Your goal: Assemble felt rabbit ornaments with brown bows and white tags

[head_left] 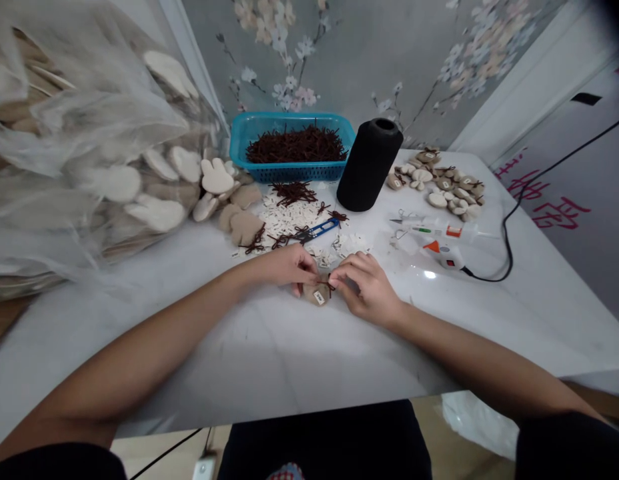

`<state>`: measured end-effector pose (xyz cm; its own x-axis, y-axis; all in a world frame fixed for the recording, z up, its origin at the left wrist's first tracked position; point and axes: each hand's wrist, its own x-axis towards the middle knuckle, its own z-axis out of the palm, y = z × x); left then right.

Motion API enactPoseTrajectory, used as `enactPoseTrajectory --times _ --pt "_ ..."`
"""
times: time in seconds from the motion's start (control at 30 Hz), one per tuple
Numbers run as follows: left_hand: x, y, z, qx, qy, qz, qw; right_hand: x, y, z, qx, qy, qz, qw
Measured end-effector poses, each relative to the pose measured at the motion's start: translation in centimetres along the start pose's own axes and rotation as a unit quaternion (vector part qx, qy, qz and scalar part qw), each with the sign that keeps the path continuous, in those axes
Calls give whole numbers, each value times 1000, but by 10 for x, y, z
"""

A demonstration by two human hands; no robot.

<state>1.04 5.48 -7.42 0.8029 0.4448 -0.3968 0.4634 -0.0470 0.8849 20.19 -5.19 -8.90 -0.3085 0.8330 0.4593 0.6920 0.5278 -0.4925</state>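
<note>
A small tan plush piece [314,295] with a white label lies low over the table in front of me. My left hand [298,269] is closed on its left side. A dark brown bow [329,285] sits along its upper edge. My right hand [362,283] pinches the bow's right end between thumb and finger. Just beyond my hands are blue thread snips [317,230] and a spread of small white labels [284,223]. Part of the plush piece is hidden behind my left fingers.
A blue basket [239,143] holds many brown bows, beside a black thread cone [369,163]. Plastic bags of bunny-shaped pieces [154,210] fill the left. Finished-looking bowed pieces [457,187] lie back right, near a glue gun [447,255] with its black cord [509,233].
</note>
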Motion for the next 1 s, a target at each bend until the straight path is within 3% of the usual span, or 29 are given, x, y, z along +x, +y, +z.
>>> enactPoseTrajectory --times 0.8,1.0 --pt "-1 8 1 31 -16 -7 999 -2 -3 8 -61 -22 -20 998" --pt "1 6 1 21 -13 -8 1000 -2 -1 6 -3 14 5 1000"
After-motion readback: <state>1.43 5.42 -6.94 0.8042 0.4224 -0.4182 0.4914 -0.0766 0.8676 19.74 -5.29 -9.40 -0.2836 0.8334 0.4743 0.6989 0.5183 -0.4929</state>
